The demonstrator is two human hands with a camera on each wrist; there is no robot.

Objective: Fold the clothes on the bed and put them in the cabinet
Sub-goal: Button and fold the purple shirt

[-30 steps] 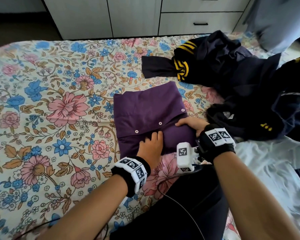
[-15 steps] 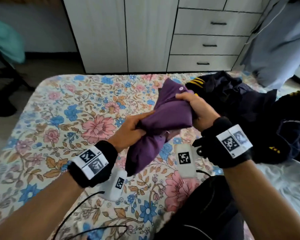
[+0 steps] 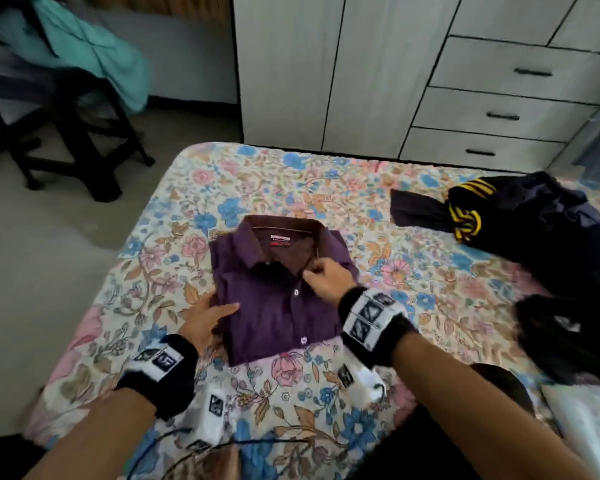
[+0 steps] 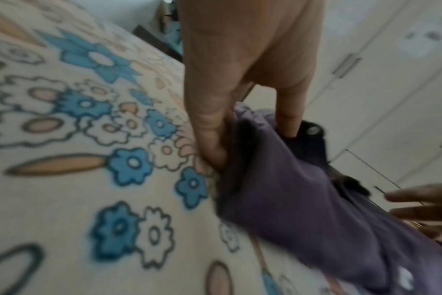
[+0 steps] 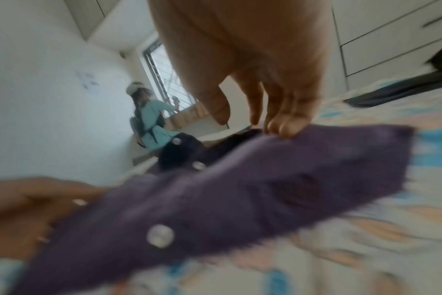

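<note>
The purple shirt (image 3: 278, 306) lies folded on the floral bed (image 3: 326, 188), collar and buttons facing up. My left hand (image 3: 222, 311) grips its left edge, thumb on top. In the left wrist view the fingers (image 4: 212, 151) of this left hand (image 4: 251, 145) tuck under the shirt (image 4: 290, 189). My right hand (image 3: 312, 275) sits at the placket just below the collar, fingers curled. In the blurred right wrist view, the right hand (image 5: 240, 119) touches the shirt (image 5: 240, 189) with its fingertips (image 5: 288, 129); thumb and forefinger stand apart with no cloth between them. The white cabinet (image 3: 361, 81) stands beyond the bed's far end.
A heap of dark clothes with yellow stripes (image 3: 551, 237) covers the bed's right side. Pale blue cloth (image 3: 586, 427) lies at the near right. A black chair (image 3: 66, 133) draped with a teal garment (image 3: 94, 46) stands on the floor to the left. The cabinet's drawers (image 3: 520, 109) are closed.
A second ago the shirt lay back-up under both hands. Both hands then lifted and turned it. Now it lies collar-up on the bed, and the right hand has shifted to the collar.
</note>
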